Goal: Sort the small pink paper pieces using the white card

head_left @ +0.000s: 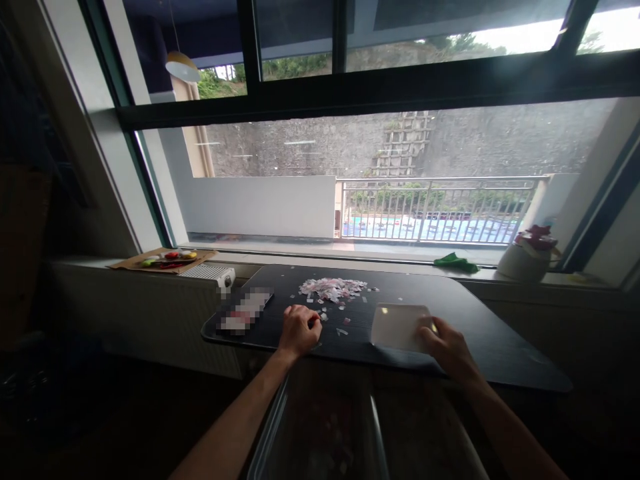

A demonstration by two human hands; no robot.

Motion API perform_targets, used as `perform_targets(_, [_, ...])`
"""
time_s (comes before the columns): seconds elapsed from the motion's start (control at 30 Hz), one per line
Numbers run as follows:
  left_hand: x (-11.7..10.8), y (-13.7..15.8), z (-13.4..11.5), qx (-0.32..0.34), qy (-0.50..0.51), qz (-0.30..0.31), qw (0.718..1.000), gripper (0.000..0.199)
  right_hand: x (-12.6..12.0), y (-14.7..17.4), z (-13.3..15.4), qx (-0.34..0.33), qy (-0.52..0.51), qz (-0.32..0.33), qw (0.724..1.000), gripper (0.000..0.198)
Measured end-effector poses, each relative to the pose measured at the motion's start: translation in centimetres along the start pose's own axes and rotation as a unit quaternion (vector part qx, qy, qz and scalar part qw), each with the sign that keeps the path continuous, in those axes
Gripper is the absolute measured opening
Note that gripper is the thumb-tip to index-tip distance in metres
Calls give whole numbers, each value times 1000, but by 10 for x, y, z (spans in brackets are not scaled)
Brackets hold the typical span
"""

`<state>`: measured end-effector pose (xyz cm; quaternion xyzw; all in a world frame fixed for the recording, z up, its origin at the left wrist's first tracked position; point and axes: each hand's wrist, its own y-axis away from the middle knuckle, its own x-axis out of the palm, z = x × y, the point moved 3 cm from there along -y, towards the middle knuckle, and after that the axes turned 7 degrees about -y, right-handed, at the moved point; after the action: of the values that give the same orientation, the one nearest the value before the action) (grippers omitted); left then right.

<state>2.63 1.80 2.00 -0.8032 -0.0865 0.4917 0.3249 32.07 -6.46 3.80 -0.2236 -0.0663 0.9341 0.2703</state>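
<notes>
My left hand (pixel 300 330) is closed above the front edge of the dark table (pixel 480 333), its fingers curled in. Whatever it may hold is hidden. In my right hand (pixel 445 340) is a translucent white plastic container (pixel 397 327), rectangular with rounded corners, gripped by its right side; fingers and container are slightly blurred. Beyond my hands lies a pile of small pale paper scraps (pixel 333 289), white with pink and red. Several loose scraps (pixel 343 331) are scattered between it and my left hand. Below the table edge, a clear plastic bin (pixel 377 433) has some scraps inside.
A flat item (pixel 245 312), pixelated, lies at the table's left. On the sill are a cardboard sheet (pixel 123 265) with colourful objects, a green cloth (pixel 456 263) and a pale rounded figure (pixel 525 259). A radiator (pixel 150 303) stands left, below the large window.
</notes>
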Motion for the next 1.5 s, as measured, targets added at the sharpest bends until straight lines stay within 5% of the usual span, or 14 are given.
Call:
perform_targets(0.13, [1,0,1,8,-2,8,1000,13,-15,-1,-6,40,-36,8,998,30])
perform_targets(0.37, [1,0,4,14,-3,0,1000,14,4,-9,2,99,-92,62,989,18])
perform_targets(0.6, [3,-1,5,27,-9,8,1000,16,-29,-6,3,95,-61,24,993,17])
perform_targets(0.87, [1,-1,5,31,-13,-1,999,17,15,-10,21,116,-78,65,988,9])
perform_targets(1.03, [2,-1,5,34,-3,1,999,17,-27,-4,-7,169,-37,52,984,4])
perform_targets(1.13, [2,-1,4,38,0,3,999,17,-50,-1,-16,193,-116,77,971,13])
perform_targets(1.27, [1,-1,4,37,-4,2,999,18,-58,-16,-25,156,-195,71,966,28])
perform_targets(1.4, [1,-1,4,36,-9,4,999,18,-60,-31,-41,100,-129,14,987,16])
perform_targets(1.5, [1,-1,4,39,-13,-2,999,17,-62,-27,-45,84,-100,37,991,11])
